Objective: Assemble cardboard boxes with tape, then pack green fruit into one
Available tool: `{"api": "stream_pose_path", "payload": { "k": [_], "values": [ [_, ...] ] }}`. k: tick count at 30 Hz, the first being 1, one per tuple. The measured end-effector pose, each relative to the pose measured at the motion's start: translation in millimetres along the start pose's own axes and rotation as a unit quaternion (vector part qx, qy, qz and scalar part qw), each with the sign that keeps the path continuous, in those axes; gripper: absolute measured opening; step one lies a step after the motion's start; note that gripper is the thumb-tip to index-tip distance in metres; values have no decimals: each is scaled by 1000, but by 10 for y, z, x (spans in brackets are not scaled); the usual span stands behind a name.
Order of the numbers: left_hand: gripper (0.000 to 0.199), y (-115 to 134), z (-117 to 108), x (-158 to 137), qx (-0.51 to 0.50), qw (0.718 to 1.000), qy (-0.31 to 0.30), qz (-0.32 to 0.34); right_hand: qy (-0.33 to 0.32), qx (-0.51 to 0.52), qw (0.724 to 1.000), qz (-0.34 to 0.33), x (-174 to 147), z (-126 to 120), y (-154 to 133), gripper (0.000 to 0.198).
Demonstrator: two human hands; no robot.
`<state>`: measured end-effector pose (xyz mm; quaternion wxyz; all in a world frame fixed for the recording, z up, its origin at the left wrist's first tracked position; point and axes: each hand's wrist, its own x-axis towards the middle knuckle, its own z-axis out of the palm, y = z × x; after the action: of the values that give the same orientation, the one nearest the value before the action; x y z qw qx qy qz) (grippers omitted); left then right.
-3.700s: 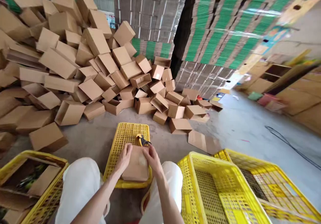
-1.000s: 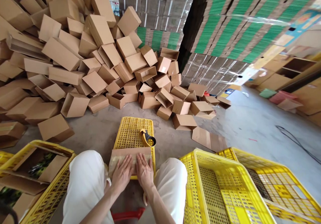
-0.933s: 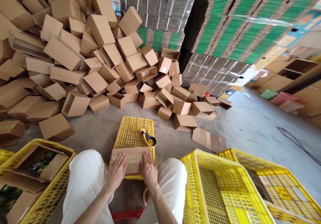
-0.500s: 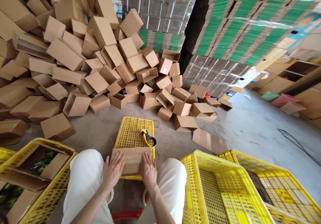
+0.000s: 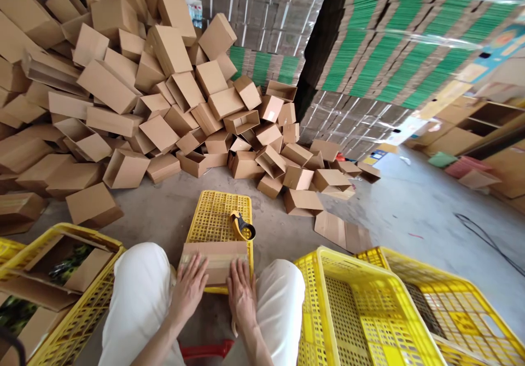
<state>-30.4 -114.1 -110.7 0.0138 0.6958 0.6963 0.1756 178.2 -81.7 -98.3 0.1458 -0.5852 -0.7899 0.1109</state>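
Observation:
A closed cardboard box (image 5: 219, 265) with tape along its top lies between my knees on an upturned yellow plastic crate (image 5: 213, 213). My left hand (image 5: 191, 284) rests on the left part of the box, fingers stretched out. On its right part lies my right hand (image 5: 241, 292), also with straight fingers. Neither hand grips anything. Just beyond the box, a yellow and black tape dispenser (image 5: 241, 226) sits on the crate at its right side.
At my left stands a yellow crate (image 5: 92, 278) holding open boxes with dark green contents. Two yellow crates, a nearer one (image 5: 320, 306) and a farther one (image 5: 455, 284), stand at my right. A big heap of cardboard boxes (image 5: 159, 133) spreads ahead, before stacked flat cartons (image 5: 369, 38).
Both hands have slid a little toward me over the box, the right one now nearer its front edge. The box and tape dispenser stay in place.

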Motion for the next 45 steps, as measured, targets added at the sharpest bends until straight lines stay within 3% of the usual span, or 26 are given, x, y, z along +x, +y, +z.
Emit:
{"api": "stream_pose_path", "payload": {
  "k": [3,10,12,16,19,25,28,33,37,41,45],
  "values": [
    [54,-113,-73,-104,25,999,2,-25,21,-19,999,23,-132,10,98,54],
    [59,233,-12,-161,50,998,-15,27,23,-3,998,-51,-145,262,-464,51],
    [59,163,-24,-160,46,998,-20,30,32,-4,998,-56,-94,204,-396,50],
    [52,-141,-80,-206,53,998,10,-27,77,-35,995,-43,0,3,21,49],
    [51,-145,-74,-207,53,997,22,-54,93,-55,993,-37,40,-9,99,51],
    [59,262,30,-98,12,1000,-12,6,31,-15,997,-76,38,255,-378,51],
    [57,142,3,-93,-3,1000,-12,18,28,-8,997,-71,58,193,-270,51],
    [52,-192,-66,-30,6,998,13,-55,32,-46,998,-5,245,-46,102,52],
    [51,-29,22,128,9,999,8,-49,7,-52,999,14,399,57,-181,53],
    [55,142,82,250,-8,1000,-19,-3,-37,-10,999,-36,475,192,-477,54],
    [50,-83,-5,312,-1,999,-24,-24,-30,42,999,1,551,50,-209,55]
  ]
}}
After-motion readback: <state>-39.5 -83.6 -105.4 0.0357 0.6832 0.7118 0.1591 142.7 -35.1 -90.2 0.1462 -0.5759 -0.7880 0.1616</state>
